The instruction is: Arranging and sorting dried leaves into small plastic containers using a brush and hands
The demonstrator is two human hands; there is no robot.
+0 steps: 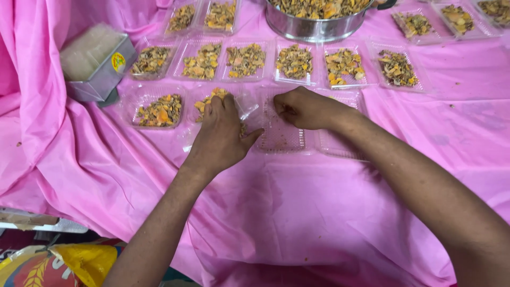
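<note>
My left hand [220, 133] lies palm-down over a clear plastic tray [245, 103] filled with a yellow-brown dried mix, fingers curled onto the food and covering most of it. My right hand [303, 108] rests with fingers bent on an empty clear tray [281, 139] beside it, which holds only a few crumbs. Another empty clear tray [340, 146] lies to the right, partly under my right forearm. Whether either hand pinches any of the mix is hidden.
Several filled clear trays [202, 61] stand in rows on the pink cloth [297, 212]. A steel pot [316, 24] of the same mix stands at the back. A grey box [98, 69] of stacked trays is at the left; a yellow bag [85, 263] lies below the table edge.
</note>
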